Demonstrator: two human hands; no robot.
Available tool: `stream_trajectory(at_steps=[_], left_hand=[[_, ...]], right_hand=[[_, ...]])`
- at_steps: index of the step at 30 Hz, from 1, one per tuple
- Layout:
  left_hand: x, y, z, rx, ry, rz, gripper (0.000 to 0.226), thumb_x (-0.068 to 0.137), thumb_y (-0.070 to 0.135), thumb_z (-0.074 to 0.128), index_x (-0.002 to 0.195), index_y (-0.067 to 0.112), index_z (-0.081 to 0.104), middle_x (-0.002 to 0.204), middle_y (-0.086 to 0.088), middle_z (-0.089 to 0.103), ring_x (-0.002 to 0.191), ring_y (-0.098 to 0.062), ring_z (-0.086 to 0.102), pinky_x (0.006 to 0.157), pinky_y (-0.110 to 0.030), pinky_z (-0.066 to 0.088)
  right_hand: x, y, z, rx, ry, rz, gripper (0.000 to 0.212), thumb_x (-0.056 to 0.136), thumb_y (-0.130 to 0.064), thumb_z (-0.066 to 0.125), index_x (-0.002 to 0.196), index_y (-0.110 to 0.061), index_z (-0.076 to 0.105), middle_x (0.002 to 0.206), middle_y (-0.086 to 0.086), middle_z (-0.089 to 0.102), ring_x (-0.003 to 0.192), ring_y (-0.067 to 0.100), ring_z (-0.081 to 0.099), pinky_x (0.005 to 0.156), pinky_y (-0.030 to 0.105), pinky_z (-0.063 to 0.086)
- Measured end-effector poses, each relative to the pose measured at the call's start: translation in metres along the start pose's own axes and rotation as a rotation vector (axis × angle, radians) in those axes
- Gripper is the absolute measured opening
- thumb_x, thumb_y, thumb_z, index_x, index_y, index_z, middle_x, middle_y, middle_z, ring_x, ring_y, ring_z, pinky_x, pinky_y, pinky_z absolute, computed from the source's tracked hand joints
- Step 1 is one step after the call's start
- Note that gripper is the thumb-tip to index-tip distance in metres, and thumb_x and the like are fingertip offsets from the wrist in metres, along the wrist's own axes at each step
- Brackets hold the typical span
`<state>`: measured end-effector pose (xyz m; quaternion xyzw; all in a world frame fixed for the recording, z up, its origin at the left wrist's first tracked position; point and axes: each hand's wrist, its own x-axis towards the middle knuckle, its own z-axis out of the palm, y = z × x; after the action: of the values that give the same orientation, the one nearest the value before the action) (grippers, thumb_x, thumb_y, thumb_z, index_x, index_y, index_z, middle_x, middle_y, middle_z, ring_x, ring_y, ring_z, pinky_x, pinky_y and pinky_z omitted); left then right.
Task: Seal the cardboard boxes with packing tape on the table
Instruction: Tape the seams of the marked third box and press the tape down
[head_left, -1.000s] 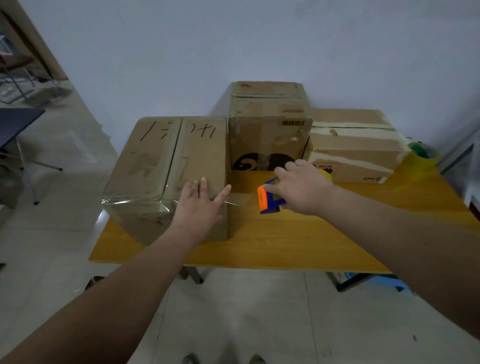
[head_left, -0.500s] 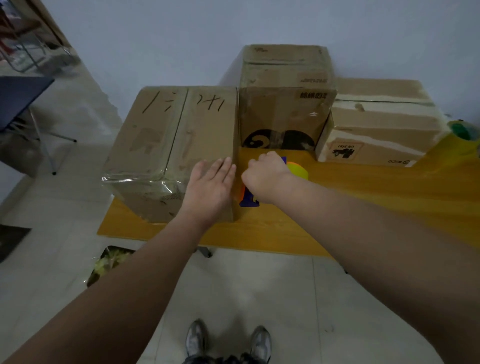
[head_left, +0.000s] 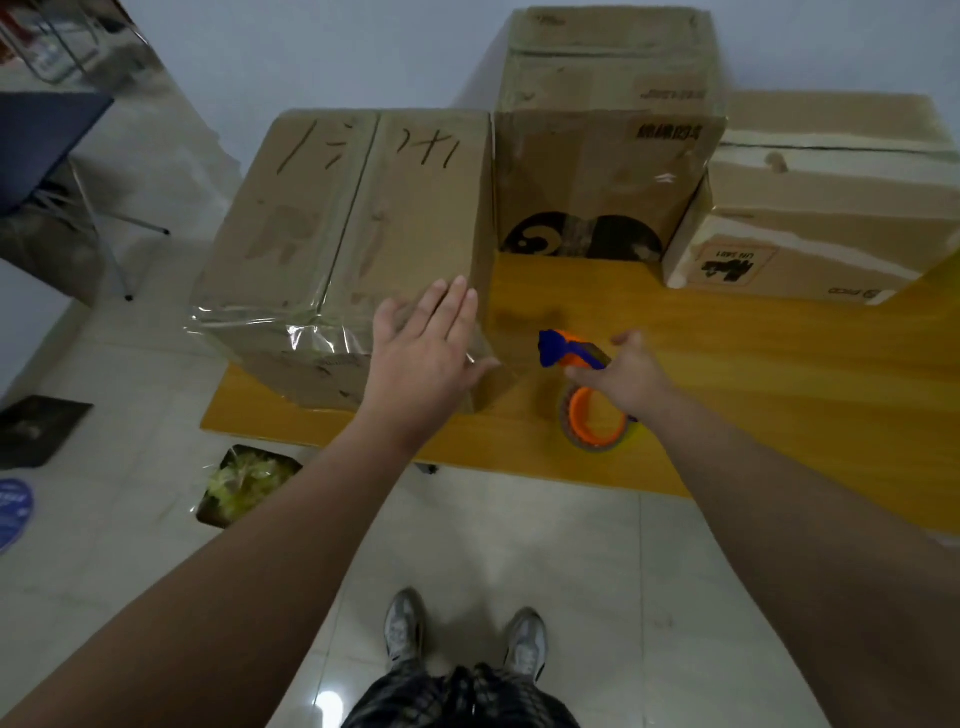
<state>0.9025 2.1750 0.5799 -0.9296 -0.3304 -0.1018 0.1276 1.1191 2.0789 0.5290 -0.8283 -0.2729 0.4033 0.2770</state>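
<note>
Hands (head_left: 421, 358) (head_left: 631, 382) on scrawled box (head_left: 332, 218), tape dispenser (head_left: 563, 351)

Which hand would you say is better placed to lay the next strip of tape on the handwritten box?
Probably the right hand: it grips the tape dispenser just beside that box, while the left hand lies flat on its near corner, placed to steady it.

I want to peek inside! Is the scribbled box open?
Shut. The scribbled box has flaps lying flat together, clear tape wrapping its near edge.
</note>
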Motion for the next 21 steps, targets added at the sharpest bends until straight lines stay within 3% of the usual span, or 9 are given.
stream_trajectory(at_steps=[4,6,8,11,13,15,17,19,21], left_hand=[[0.0,0.005,-0.001,-0.024,-0.019,-0.051,0.069,0.091,0.056,0.038,0.139,0.006,0.042,0.145,-0.009,0.044,0.135,-0.022,0.039,0.106,-0.051,0.024],[0.0,0.007,0.0,-0.017,0.007,-0.058,0.069,0.092,0.056,0.036,0.138,0.006,0.043,0.143,-0.009,0.046,0.134,-0.022,0.041,0.105,-0.049,0.025],[0.0,0.007,0.002,-0.019,0.017,-0.064,0.068,0.092,0.056,0.036,0.137,0.006,0.044,0.143,-0.009,0.047,0.133,-0.022,0.042,0.105,-0.047,0.022],[0.0,0.007,0.001,-0.026,0.016,-0.068,0.069,0.092,0.057,0.034,0.138,0.006,0.044,0.142,-0.009,0.047,0.133,-0.022,0.042,0.105,-0.045,0.016],[0.001,0.007,0.0,-0.034,0.016,-0.072,0.069,0.092,0.057,0.032,0.138,0.007,0.044,0.142,-0.009,0.047,0.133,-0.021,0.042,0.105,-0.046,0.015],[0.001,0.007,-0.001,-0.033,0.029,-0.076,0.069,0.092,0.058,0.032,0.137,0.006,0.046,0.141,-0.009,0.049,0.131,-0.022,0.045,0.104,-0.047,0.018],[0.001,0.006,-0.002,-0.03,0.043,-0.064,0.069,0.092,0.057,0.035,0.135,0.006,0.049,0.139,-0.009,0.051,0.129,-0.022,0.047,0.103,-0.048,0.02],[0.0,0.004,-0.002,-0.032,0.045,-0.054,0.068,0.091,0.057,0.038,0.133,0.005,0.05,0.139,-0.009,0.051,0.129,-0.022,0.048,0.103,-0.048,0.022],[0.0,0.001,-0.003,-0.023,0.028,-0.029,0.068,0.089,0.056,0.045,0.134,0.005,0.05,0.139,-0.009,0.051,0.128,-0.022,0.048,0.102,-0.049,0.023]], right_hand=[[0.016,0.016,0.026,-0.001,0.004,0.1,0.056,0.087,-0.048,0.063,0.121,-0.009,0.042,0.097,0.009,0.051,0.086,0.027,0.052,0.071,0.04,0.041],[0.021,0.021,0.035,0.041,-0.035,0.146,0.057,0.089,-0.05,0.059,0.122,-0.008,0.044,0.107,0.01,0.052,0.095,0.03,0.053,0.078,0.043,0.044],[0.023,0.026,0.041,-0.146,-0.01,0.105,0.06,0.09,-0.053,0.056,0.127,-0.006,0.046,0.122,0.016,0.052,0.108,0.035,0.051,0.088,0.047,0.044],[0.018,0.021,0.046,-0.376,0.356,-0.228,0.054,0.089,-0.044,0.061,0.131,-0.014,0.045,0.128,0.014,0.046,0.118,0.031,0.044,0.096,0.042,0.039],[-0.001,0.002,0.052,-0.014,0.314,-0.363,0.043,0.091,-0.045,0.057,0.123,-0.017,0.048,0.115,0.011,0.055,0.102,0.025,0.055,0.086,0.041,0.047],[-0.023,-0.026,0.058,0.633,-0.051,-0.041,0.05,0.088,-0.064,0.047,0.117,-0.023,0.047,0.108,0.016,0.065,0.088,0.025,0.065,0.075,0.043,0.053],[-0.038,-0.044,0.058,1.037,-0.359,0.237,0.054,0.087,-0.067,0.045,0.118,-0.023,0.047,0.1,0.017,0.07,0.084,0.026,0.069,0.069,0.037,0.052],[-0.042,-0.05,0.06,1.118,-0.329,0.182,0.045,0.09,-0.043,0.061,0.126,-0.02,0.047,0.082,0.009,0.072,0.072,0.021,0.069,0.064,0.032,0.051],[-0.043,-0.053,0.061,1.069,-0.093,0.076,0.048,0.087,-0.018,0.069,0.128,-0.019,0.046,0.075,0.005,0.068,0.064,0.017,0.064,0.059,0.029,0.05]])
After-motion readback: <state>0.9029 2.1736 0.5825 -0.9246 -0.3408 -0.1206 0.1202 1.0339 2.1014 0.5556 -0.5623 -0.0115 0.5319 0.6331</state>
